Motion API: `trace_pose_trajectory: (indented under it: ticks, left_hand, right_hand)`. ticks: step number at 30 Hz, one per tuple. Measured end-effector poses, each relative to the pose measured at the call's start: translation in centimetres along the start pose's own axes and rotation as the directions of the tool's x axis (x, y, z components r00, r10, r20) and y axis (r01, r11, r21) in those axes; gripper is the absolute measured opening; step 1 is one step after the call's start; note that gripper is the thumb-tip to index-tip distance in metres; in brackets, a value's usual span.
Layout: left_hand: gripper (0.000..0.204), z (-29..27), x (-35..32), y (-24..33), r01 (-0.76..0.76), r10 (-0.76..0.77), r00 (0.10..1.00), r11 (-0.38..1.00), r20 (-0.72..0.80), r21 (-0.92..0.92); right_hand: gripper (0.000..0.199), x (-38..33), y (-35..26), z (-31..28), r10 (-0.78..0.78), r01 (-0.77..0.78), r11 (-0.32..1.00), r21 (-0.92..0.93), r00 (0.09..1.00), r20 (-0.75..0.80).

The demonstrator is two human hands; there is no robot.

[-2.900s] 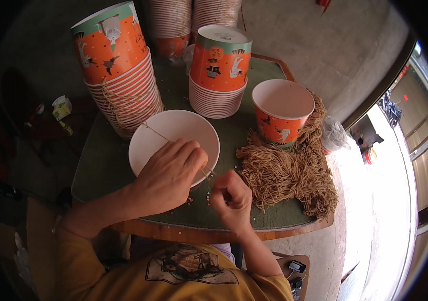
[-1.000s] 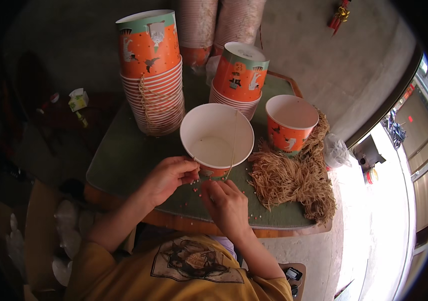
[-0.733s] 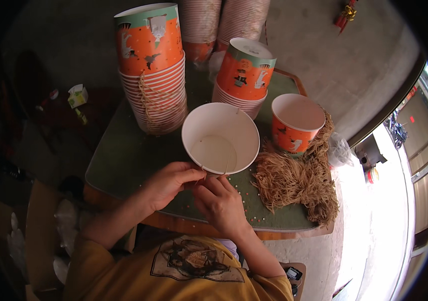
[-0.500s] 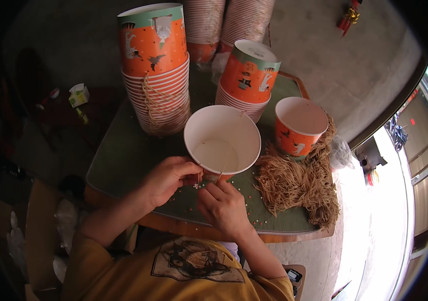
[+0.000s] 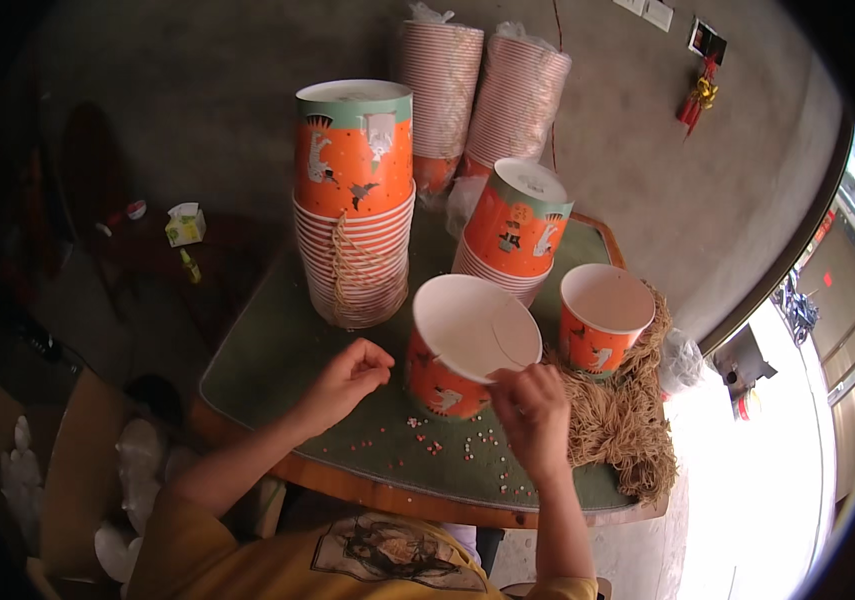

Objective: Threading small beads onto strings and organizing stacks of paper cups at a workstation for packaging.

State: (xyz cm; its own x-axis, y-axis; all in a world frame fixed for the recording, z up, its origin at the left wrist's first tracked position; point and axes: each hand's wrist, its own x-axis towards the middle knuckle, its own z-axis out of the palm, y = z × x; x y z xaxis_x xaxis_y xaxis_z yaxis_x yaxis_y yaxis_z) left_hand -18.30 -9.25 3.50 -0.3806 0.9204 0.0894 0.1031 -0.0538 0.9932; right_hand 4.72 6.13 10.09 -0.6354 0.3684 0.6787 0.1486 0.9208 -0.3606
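A paper bucket (image 5: pixel 447 388), orange outside and white within, stands on the green tabletop before me with its mouth up. My right hand (image 5: pixel 532 410) is at the right side of its rim, thumb and fingers pinched together. A thin cord (image 5: pixel 496 330) shows as a fine curved line against the bucket's white inside and runs to those fingers. To the left of the bucket, my left hand (image 5: pixel 352 378) hovers apart from it. Its fingers are pressed together; whatever may be between them is hidden. Small red and white bits (image 5: pixel 434 445) lie scattered near the bucket's base.
Upside-down bucket stacks stand at the left (image 5: pixel 355 240) and behind (image 5: pixel 512 235); tan cords hang on the left one. Another upright bucket (image 5: pixel 602 320) sits by a heap of tan cords (image 5: pixel 617 425). Wrapped stacks (image 5: pixel 437 100) rise at the back. Left below is an open cardboard box (image 5: pixel 82 470).
My hands have parted: the right moved rightward to the rim's side with the cord, the left drew away leftward from the bucket. The whole view has tilted up, showing more wall.
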Motion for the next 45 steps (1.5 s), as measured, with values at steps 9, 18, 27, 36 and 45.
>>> trace_pose_trajectory:
  ticks: [9,18,27,36,45]
  left_hand:
    - [0.123,-5.1,1.8,10.3,-0.769,0.767,0.544,0.293,0.341,0.569]
    - [0.154,-11.5,5.3,19.7,-0.788,0.823,0.567,0.531,0.030,0.312]
    - [0.130,-14.3,12.5,22.9,-0.806,0.938,0.346,0.298,-0.001,0.512]
    - [0.116,-16.6,15.5,19.6,-0.669,0.790,0.600,0.580,-0.123,0.465]
    - [0.107,-14.3,14.9,16.5,-0.506,0.776,0.576,0.585,-0.257,0.634]
  right_hand:
    - [0.014,12.0,0.1,-4.0,0.418,-0.519,0.316,0.794,0.828,0.375]
    - [0.024,23.4,-2.9,-2.9,0.168,-0.468,-0.346,0.813,0.822,0.544]
    - [0.013,28.0,-1.7,2.0,0.327,-0.451,0.037,0.892,0.849,0.415]
    - [0.048,26.3,-0.7,4.1,0.179,-0.409,0.634,0.657,0.903,0.390]
    - [0.045,27.4,0.4,5.7,0.090,-0.334,0.654,0.678,0.925,0.368]
